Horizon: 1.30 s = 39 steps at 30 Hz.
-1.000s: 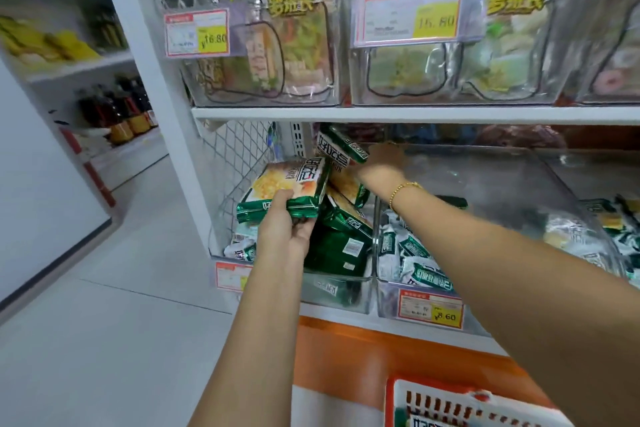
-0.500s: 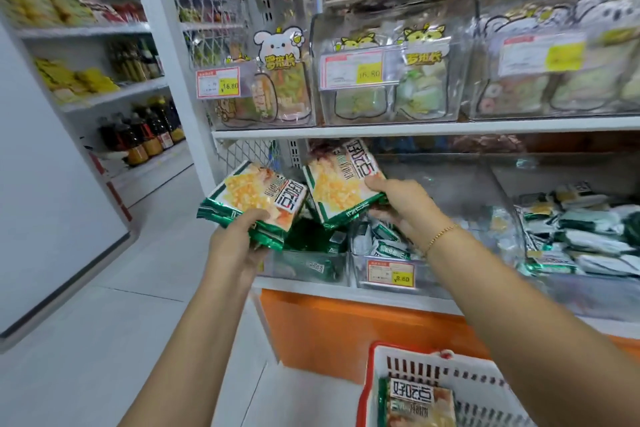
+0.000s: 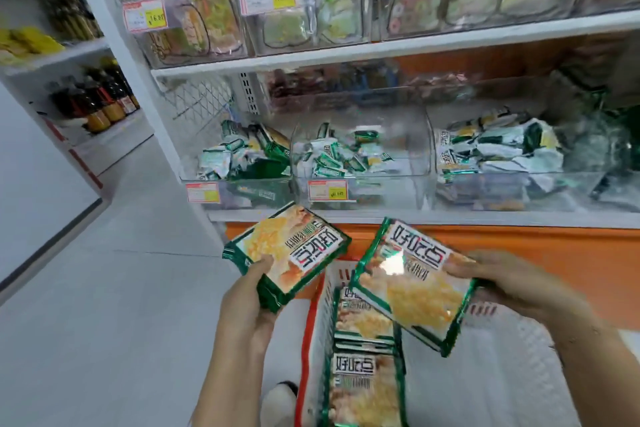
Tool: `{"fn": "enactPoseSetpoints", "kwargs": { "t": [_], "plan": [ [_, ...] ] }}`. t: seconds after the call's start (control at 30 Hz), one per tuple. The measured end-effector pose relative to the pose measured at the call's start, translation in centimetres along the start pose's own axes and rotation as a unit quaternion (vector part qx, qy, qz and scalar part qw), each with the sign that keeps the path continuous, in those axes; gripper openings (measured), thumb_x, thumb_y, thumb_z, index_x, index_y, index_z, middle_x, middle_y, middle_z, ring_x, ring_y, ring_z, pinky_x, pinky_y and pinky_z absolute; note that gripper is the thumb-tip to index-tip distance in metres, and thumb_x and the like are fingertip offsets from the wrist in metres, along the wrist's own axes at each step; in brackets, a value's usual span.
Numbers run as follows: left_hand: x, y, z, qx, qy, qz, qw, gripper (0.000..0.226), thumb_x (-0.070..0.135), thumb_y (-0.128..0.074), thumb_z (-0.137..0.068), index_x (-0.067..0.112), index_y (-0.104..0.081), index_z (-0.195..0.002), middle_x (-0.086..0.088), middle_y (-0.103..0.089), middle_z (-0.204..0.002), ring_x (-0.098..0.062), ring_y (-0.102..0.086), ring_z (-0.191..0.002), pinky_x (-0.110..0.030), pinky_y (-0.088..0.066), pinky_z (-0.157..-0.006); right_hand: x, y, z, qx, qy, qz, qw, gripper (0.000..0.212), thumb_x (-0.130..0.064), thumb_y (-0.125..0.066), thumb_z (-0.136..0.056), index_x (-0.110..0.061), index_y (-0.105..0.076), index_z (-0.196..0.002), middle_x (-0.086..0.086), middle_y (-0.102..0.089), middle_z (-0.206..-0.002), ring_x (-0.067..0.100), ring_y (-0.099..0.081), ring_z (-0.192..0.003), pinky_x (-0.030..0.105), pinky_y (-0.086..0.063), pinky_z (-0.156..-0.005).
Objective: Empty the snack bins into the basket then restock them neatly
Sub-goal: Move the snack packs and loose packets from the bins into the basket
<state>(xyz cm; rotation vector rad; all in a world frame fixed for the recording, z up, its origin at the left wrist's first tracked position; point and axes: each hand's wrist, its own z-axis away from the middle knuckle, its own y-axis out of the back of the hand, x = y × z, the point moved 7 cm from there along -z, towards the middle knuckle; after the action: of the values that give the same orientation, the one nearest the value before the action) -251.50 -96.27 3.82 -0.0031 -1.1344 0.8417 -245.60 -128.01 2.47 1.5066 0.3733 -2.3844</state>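
Note:
My left hand (image 3: 247, 308) grips a stack of green-edged snack packs (image 3: 287, 253) just left of the white basket with a red rim (image 3: 308, 333). Another green-edged snack pack (image 3: 412, 288) is held by my right hand (image 3: 512, 284) directly over the basket. Two more packs of the same kind (image 3: 363, 371) lie inside the basket along its left wall. Above, on the lower shelf, stand three clear snack bins: the left bin (image 3: 239, 163), the middle bin (image 3: 360, 156) and the right bin (image 3: 498, 156), each holding several small green and white packets.
The upper shelf (image 3: 398, 48) carries clear bins with cartoon labels and price tags. An orange panel (image 3: 519, 246) runs under the lower shelf. Dark bottles (image 3: 100, 100) stand on shelving at far left. Grey floor (image 3: 104, 305) stretches to the left; my shoe (image 3: 277, 402) is beside the basket.
Both hands have come down from the left bin to above the basket, each carrying its snack packs. The view has tilted down, showing more of the basket.

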Motion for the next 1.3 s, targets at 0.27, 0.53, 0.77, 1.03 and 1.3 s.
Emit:
{"fn": "enactPoseSetpoints", "kwargs": {
  "t": [0.27,0.53,0.77,1.03,1.3],
  "plan": [
    [-4.4,0.3,-0.3,0.037,0.005,0.006,0.999,0.019,0.005,-0.059,-0.089,0.004,-0.057,-0.108,-0.010,-0.068,-0.092,-0.022,-0.066,-0.080,-0.027,-0.057,-0.053,11.0,-0.7,-6.2,0.104,-0.165,0.041,0.980,0.031,-0.017,-0.077,-0.079,-0.005,-0.057,-0.057,0.003,-0.050,-0.047,0.010,-0.044,-0.041,0.020,-0.043,-0.052],
    [-7.0,1.9,-2.1,0.072,0.046,0.015,0.996,0.025,0.009,-0.061,-0.089,0.007,-0.054,-0.113,-0.011,-0.062,-0.106,-0.022,-0.063,-0.088,-0.033,-0.051,-0.080,12.5,-2.4,-13.5,0.122,-0.194,-0.042,0.972,0.032,-0.014,-0.072,-0.083,0.008,-0.067,-0.106,-0.004,-0.030,-0.035,0.007,-0.024,-0.028,0.017,-0.028,-0.035],
    [-9.0,1.1,-3.7,0.066,0.074,0.029,0.995,0.017,0.017,-0.063,-0.088,0.005,-0.062,-0.098,-0.020,-0.067,-0.101,-0.030,-0.067,-0.089,-0.041,-0.053,-0.087,11.9,-2.5,-18.3,0.177,-0.139,0.041,0.973,0.034,-0.026,-0.078,-0.075,-0.003,-0.067,-0.097,0.001,-0.062,-0.069,0.010,-0.057,-0.059,0.023,-0.052,-0.058],
    [-12.1,-0.9,-4.7,0.058,0.089,-0.020,0.994,0.051,0.013,-0.071,-0.080,-0.003,-0.049,-0.122,-0.011,-0.055,-0.080,-0.014,-0.057,-0.056,-0.028,-0.048,-0.059,7.7,-7.2,-11.9,0.080,-0.020,-0.136,0.987,0.039,-0.045,-0.067,-0.083,-0.014,-0.062,-0.107,0.007,-0.070,-0.102,0.022,-0.069,-0.092,0.037,-0.056,-0.084],
    [-11.4,-0.1,-5.7,0.054,0.004,-0.223,0.973,0.042,0.031,-0.077,-0.077,0.012,-0.058,-0.109,-0.005,-0.065,-0.102,-0.016,-0.063,-0.086,-0.025,-0.052,-0.072,6.2,-4.8,-12.6,0.005,-0.049,-0.038,0.998,0.044,-0.022,-0.073,-0.081,-0.013,-0.060,-0.121,0.008,-0.073,-0.099,0.021,-0.069,-0.082,0.028,-0.054,-0.071]
  ]
}}
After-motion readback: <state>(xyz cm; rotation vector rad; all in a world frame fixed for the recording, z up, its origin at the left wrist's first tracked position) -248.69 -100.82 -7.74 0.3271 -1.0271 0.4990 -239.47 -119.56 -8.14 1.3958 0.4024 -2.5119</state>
